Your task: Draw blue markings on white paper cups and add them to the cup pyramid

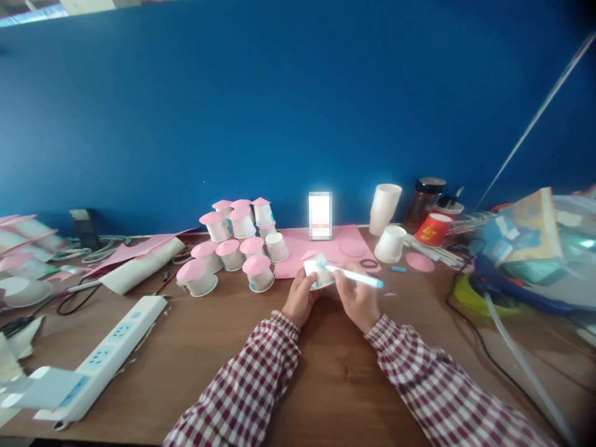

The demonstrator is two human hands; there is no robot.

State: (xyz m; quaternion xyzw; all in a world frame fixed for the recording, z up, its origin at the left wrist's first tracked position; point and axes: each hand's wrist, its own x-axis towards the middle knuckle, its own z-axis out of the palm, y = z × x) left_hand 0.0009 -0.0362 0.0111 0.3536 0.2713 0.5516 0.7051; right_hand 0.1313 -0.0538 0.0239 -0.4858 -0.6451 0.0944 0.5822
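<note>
The left arm (242,385) and right arm (442,379) reach in toward each other. The left hand (299,299) curls in a grip. The right hand (358,299) seems to pinch, but it looks a bit blurry.

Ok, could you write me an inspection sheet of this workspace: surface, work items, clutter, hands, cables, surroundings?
Surface: brown table, with a pink sheet towards the back.
Work items: white paper cup in hand; marker, white with a blue end; pink-topped cups grouped to the left.
Clutter: power strip, red cup, white cup stack, small blue piece, plastic bag.
Hands: left hand holds the white paper cup; right hand holds the marker, tip at the cup's side.
Cables: black cable at right; grey cables at left.
Surroundings: blue partition behind.
</note>
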